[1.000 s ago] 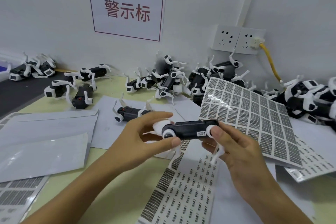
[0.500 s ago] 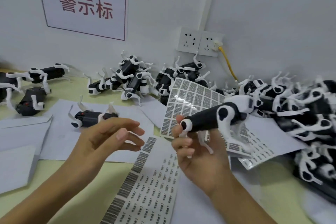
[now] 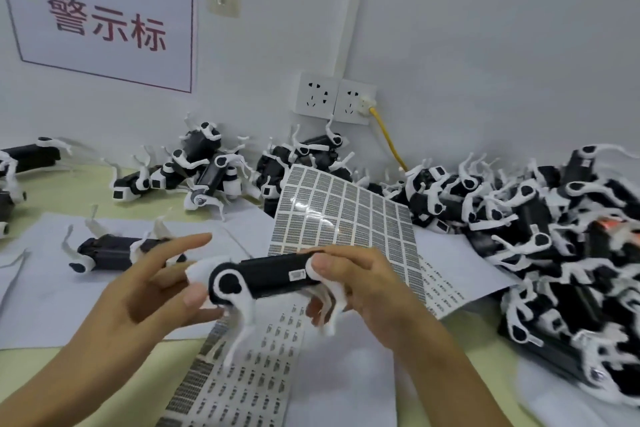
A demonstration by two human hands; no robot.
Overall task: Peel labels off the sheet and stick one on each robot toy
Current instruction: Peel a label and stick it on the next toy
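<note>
Here, both hands [image 3: 149, 295] gripping robot toy [image 3: 273, 276]

Print on the small white label [image 3: 297, 275] on the held black-bodied, white-legged robot toy [image 3: 266, 279] too small to read, its right end hidden under the right hand [image 3: 360, 282], heaped black-and-white toys [image 3: 554, 239] at far right blurred and cut by the edge, near strip of small printed labels [image 3: 239, 374] blurred, white wall sign with red characters [image 3: 104, 21] cut off at left.

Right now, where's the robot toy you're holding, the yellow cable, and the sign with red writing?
robot toy [image 3: 273, 276]: head view, on its black body.
yellow cable [image 3: 387, 135]: head view, midway down the cord below the plug.
sign [image 3: 104, 24]: head view, among its red characters.
</note>
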